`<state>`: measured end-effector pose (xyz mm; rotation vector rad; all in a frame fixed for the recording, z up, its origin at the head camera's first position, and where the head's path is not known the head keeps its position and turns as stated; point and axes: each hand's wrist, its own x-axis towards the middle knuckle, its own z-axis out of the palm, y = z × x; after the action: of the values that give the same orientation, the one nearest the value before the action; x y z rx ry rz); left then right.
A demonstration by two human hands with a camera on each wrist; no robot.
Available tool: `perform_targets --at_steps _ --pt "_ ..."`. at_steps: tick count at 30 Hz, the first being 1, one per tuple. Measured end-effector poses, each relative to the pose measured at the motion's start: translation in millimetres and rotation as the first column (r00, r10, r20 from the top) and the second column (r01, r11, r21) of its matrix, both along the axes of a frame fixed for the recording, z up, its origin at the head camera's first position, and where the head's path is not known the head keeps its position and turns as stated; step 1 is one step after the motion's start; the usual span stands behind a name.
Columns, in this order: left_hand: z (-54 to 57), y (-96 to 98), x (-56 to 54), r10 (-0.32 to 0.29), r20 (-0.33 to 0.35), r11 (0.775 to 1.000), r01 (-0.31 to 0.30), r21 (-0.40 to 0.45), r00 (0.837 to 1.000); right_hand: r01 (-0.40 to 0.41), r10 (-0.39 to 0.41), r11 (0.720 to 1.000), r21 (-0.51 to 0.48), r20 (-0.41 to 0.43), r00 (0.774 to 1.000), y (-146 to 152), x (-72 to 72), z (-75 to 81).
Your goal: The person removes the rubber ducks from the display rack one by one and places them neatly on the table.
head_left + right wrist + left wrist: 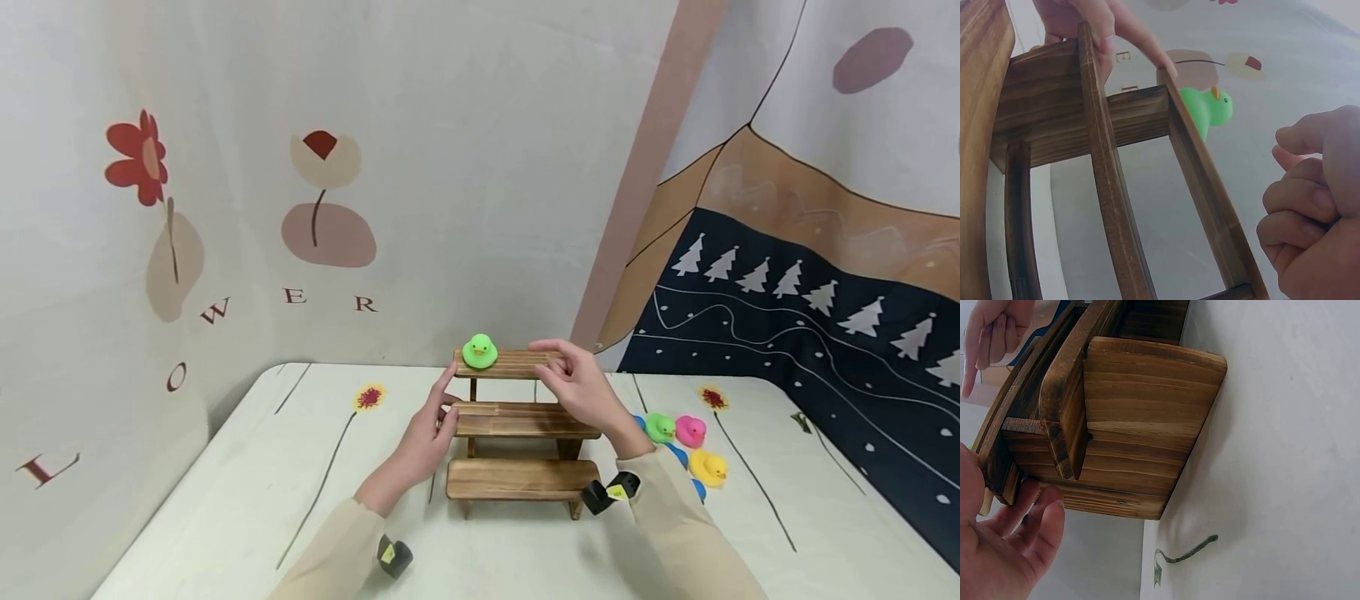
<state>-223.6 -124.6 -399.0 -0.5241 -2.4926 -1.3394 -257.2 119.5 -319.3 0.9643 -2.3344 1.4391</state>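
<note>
A three-tier wooden stand (522, 478) stands on the pale cloth. One green toy duck (480, 352) sits at the left end of its top tier. At the stand's left side, my left hand (423, 440) touches the edges, its index fingertip at the top tier. The left wrist view shows that hand's fingers (1044, 531) relaxed beside the stand. Over the right end of the upper tiers hovers my right hand (581, 385), holding nothing. Its index finger extends while other fingers (1294, 206) curl in, apart from the wood in the right wrist view.
Right of the stand, partly behind the right sleeve, several toy ducks lie on the cloth: a green duck (661, 427), a pink duck (691, 431), a yellow duck (708, 468) and some blue ones. A printed curtain (465, 167) hangs behind the stand.
</note>
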Motion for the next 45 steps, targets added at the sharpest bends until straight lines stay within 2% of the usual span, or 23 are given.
perform_targets --at_steps 4,11,19,30,36,45 --pt "-0.2 0.2 0.4 0.002 -0.002 1.000 -0.002 0.000 1.000 0.010 -0.011 1.000 0.016 0.043 0.999 -4 -2.7 1.3" --pt "0.2 -0.1 0.3 -0.002 -0.008 1.000 0.002 0.000 1.000 -0.002 0.000 1.000 0.024 0.066 0.998 -14 -9.6 3.6" --pt "-1.1 -1.0 1.4 0.003 -0.008 1.000 -0.003 -0.001 1.000 -0.073 0.071 0.997 0.039 0.051 0.996 -28 -16.6 2.8" --pt "0.8 -1.1 -0.5 -0.011 -0.020 1.000 0.011 -0.007 1.000 -0.076 0.076 0.997 0.034 0.020 0.997 -41 -25.4 5.3" --pt "0.3 -2.3 1.3 -0.007 0.008 1.000 0.007 -0.009 1.000 -0.113 0.112 0.993 0.022 0.022 0.993 -51 -29.8 2.5" --pt "2.5 -1.1 3.0 -0.004 0.000 1.000 0.004 -0.016 1.000 -0.032 0.029 0.998 0.045 0.063 0.998 -58 -31.1 5.6"
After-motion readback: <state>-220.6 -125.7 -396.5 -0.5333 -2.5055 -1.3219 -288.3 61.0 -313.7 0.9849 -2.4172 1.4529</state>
